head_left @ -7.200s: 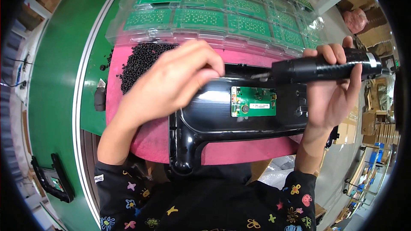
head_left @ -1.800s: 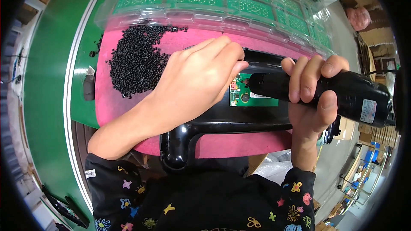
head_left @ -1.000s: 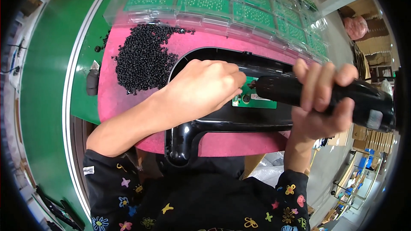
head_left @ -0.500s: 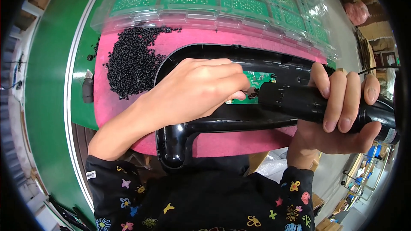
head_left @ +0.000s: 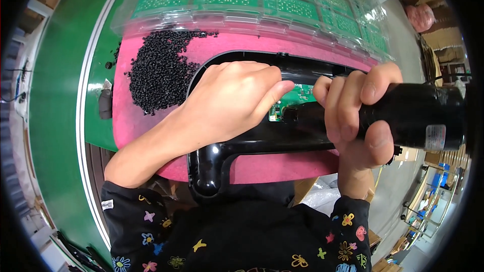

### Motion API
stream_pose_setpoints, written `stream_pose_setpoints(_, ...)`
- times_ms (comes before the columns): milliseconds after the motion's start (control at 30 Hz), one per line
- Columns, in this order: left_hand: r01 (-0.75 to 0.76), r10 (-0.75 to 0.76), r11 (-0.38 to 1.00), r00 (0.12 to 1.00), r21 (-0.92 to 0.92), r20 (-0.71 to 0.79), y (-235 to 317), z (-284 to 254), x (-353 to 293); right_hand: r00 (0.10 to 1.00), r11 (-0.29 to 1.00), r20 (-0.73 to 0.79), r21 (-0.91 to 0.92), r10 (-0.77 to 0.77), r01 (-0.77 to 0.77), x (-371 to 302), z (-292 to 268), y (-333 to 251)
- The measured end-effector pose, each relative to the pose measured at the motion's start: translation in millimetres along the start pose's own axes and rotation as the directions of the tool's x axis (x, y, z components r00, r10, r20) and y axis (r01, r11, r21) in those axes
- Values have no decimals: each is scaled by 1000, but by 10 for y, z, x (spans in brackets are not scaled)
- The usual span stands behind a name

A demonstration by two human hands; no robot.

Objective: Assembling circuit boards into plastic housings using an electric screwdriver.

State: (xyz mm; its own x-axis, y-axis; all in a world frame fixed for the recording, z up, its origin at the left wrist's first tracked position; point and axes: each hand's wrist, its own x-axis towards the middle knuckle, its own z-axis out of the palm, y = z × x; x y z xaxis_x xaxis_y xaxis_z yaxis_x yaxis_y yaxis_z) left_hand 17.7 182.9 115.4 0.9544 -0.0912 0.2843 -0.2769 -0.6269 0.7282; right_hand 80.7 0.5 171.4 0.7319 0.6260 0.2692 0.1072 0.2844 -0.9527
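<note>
Currently the left hand (head_left: 234, 98) arches palm-down over the shell (head_left: 287, 140), forearm slanting from lower left; its fingers curl in, though whether they pinch anything I cannot tell; the right hand (head_left: 359, 113) clamps the driver (head_left: 416, 113), thumb below, its tip pointing left over the board (head_left: 303, 92) inside the shell.

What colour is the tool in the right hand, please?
The tool is black, with a pale label; best seen in the head view.

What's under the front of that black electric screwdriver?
A green circuit board, inside a black plastic shell, shows beside the tip of the electric screwdriver. The part under the tool is covered and cannot be seen.
</note>
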Motion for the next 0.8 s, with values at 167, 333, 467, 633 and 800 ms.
stream_pose_setpoints(167,26,-26,1000,999,10,-33,-8,21,-19,983,997,183,65,25,-37,34,47,-21)
stream_pose_setpoints(333,-28,31,999,994,28,-102,-90,67,-70,971,990,192,-8,141,-143,18,151,15)
stream_pose_setpoints(467,-60,64,997,995,44,-79,-80,63,-61,970,983,162,-68,182,-173,-15,171,-62)
stream_pose_setpoints(633,-75,75,996,997,41,-5,-80,28,-77,976,994,214,89,47,-68,-9,44,24)
stream_pose_setpoints(800,-126,120,991,987,45,105,-122,37,-86,977,971,-9,116,-211,211,-2,19,53)
